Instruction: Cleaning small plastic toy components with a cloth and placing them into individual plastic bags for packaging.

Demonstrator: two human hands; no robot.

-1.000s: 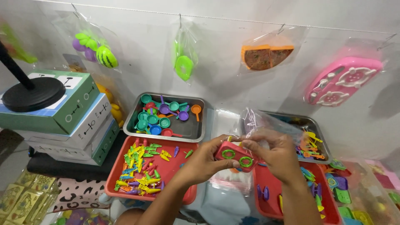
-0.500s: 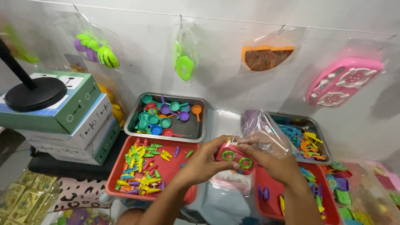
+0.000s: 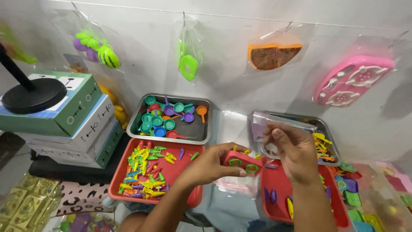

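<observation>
My left hand (image 3: 210, 165) grips a small red toy stove (image 3: 242, 163) with two green ring burners, holding it above the gap between two red trays. My right hand (image 3: 292, 150) pinches the edge of a clear plastic bag (image 3: 274, 124) and lifts it over a metal tray (image 3: 330, 141) of small yellow and orange toy pieces. The bag hangs just right of the stove, apart from it. Below my left hand lies a red tray (image 3: 180, 172) full of small yellow, green and purple toy vegetables.
A metal tray (image 3: 201, 129) behind holds small toy pans. A second red tray (image 3: 279, 206) lies under my right wrist. Stacked boxes (image 3: 73, 124) with a black round stand (image 3: 34, 94) sit at left. Bagged toys hang on the wall, among them a pink stove (image 3: 352, 79).
My right hand has let go of the toy stove and lifted the clear bag up and to the right. My left hand alone now keeps the stove.
</observation>
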